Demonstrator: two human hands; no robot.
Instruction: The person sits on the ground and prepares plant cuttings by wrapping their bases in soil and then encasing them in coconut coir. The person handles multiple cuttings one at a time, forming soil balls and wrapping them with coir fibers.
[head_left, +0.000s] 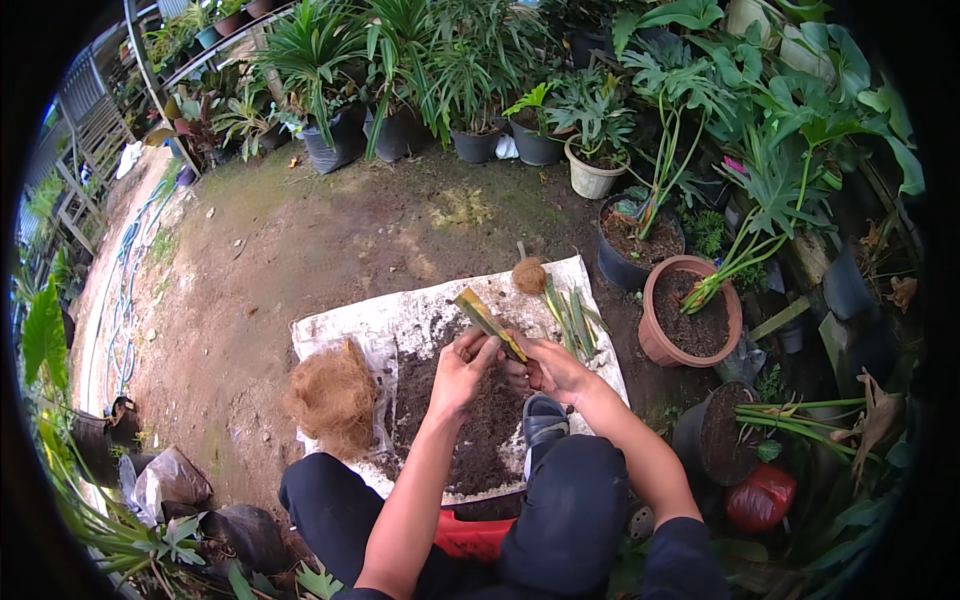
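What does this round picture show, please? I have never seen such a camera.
No machine works here: these are a person's own bare hands. The single picture comes from a fisheye camera worn on the head, looking down, so straight edges bend. The left hand and right hand together hold a yellow-green strip, perhaps plant material. Under them, a white sheet on the ground bears dark soil; a brown fibre heap lies at its left edge, a small brown ball and cut green stalks toward its far right.
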